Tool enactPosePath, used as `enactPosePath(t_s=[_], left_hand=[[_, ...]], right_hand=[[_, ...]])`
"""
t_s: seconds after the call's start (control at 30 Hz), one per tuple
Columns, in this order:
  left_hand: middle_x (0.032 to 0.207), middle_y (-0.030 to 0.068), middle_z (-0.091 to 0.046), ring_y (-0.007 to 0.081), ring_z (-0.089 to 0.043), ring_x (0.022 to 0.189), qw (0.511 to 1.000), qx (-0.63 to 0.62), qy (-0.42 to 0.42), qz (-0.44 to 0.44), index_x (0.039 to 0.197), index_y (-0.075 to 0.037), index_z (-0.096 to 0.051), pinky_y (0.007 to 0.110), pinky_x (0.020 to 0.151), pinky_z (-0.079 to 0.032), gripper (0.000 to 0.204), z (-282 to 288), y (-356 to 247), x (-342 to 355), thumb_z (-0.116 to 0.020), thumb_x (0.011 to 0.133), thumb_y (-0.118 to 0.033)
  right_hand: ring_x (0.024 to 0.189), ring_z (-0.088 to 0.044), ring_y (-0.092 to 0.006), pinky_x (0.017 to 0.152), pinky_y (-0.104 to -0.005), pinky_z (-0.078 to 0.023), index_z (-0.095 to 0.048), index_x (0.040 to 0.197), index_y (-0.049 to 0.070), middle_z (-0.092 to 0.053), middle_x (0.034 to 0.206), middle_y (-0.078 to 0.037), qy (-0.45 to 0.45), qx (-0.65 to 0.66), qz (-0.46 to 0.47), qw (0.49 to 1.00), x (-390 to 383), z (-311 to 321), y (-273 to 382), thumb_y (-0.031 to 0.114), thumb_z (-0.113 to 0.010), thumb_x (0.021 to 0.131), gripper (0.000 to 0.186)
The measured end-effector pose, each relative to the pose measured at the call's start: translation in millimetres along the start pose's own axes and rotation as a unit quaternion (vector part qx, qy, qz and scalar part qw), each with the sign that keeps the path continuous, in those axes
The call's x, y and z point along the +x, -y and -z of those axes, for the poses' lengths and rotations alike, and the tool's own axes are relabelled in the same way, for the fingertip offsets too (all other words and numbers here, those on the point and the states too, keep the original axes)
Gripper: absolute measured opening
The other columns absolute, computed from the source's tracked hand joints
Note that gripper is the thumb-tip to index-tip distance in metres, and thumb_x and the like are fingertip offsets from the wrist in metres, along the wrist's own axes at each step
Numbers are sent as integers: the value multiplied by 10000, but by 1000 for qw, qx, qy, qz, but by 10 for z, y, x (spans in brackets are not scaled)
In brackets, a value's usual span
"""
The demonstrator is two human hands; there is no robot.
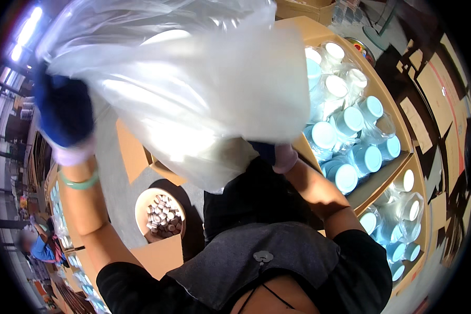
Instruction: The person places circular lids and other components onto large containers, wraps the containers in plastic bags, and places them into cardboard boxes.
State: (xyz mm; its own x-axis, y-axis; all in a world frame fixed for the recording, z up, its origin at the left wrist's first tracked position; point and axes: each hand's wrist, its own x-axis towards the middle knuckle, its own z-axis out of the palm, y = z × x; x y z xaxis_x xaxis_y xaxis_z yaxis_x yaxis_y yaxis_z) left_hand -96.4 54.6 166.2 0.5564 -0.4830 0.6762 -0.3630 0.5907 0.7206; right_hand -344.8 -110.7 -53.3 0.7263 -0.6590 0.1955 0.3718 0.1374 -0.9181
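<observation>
A large translucent plastic bag (pixel 193 89) stretches across the upper middle, its right part smeared by motion. Pale, rounded shapes show through it, too unclear to name. My left hand (pixel 65 112), in a dark blue glove with a pale cuff, is raised at the left and closed on the bag's corner. A green bangle (pixel 79 181) circles that wrist. Lower down, at the bag's underside, is my right hand (pixel 277 156) in a like glove. The bag hides its fingers.
To my right, an open carton (pixel 390 112) holds light-blue and white lidded cups (pixel 349 121) in clear plastic; another carton with similar cups stands nearer. A round tub (pixel 141 206) of small brownish pieces is on the floor. Flattened cardboard (pixel 439 94) lies far right; a person (pixel 42 246) is far left.
</observation>
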Motion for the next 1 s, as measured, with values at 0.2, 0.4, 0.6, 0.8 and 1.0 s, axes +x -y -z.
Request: enactPosePath(t_s=[0.2,0.4,0.6,0.8,1.0], left_hand=[[1460,183,-373,247,-370,1358,927,335,163,34,1490,-8,-211,392,1102,-335,1038,97,508,-1556,-821,682,-236],[1525,156,-300,295,-328,1390,819,482,289,114,1514,-18,-159,397,1146,-295,886,626,1375,-2504,-665,865,-345],[1473,203,-356,351,-418,1317,846,431,229,216,1479,20,-252,427,1089,-374,807,548,1672,-2911,-713,841,-158],[1064,53,-601,203,-582,962,849,-80,-116,509,1260,-71,-524,332,868,-499,385,754,2399,-3677,-412,1000,-331],[1267,174,-574,285,-587,1103,823,-349,-135,427,1335,27,-476,376,986,-480,519,264,1951,-1891,-374,1014,-367]], right_hand=[[1191,-549,-293,1029,-370,-411,-458,1325,-6,-557,1262,-215,59,-148,15,987,-488,-114,-567,18,-712,800,584],[1374,-392,-279,1134,-415,-318,-331,1469,23,-404,1480,-178,236,-261,84,932,-461,499,-497,35,-548,917,593],[1353,-414,-336,1112,-439,-352,-459,1386,33,-440,1435,-190,181,-319,344,864,663,-6,1398,146,-670,837,599],[1211,-530,-349,1051,-431,-409,-589,1260,76,-576,1270,-170,134,-378,479,781,560,-5,1421,198,-738,818,482],[1216,-501,-359,989,-551,-394,-610,1227,115,-554,1280,-150,197,-379,481,766,-265,358,942,349,-676,825,470]])
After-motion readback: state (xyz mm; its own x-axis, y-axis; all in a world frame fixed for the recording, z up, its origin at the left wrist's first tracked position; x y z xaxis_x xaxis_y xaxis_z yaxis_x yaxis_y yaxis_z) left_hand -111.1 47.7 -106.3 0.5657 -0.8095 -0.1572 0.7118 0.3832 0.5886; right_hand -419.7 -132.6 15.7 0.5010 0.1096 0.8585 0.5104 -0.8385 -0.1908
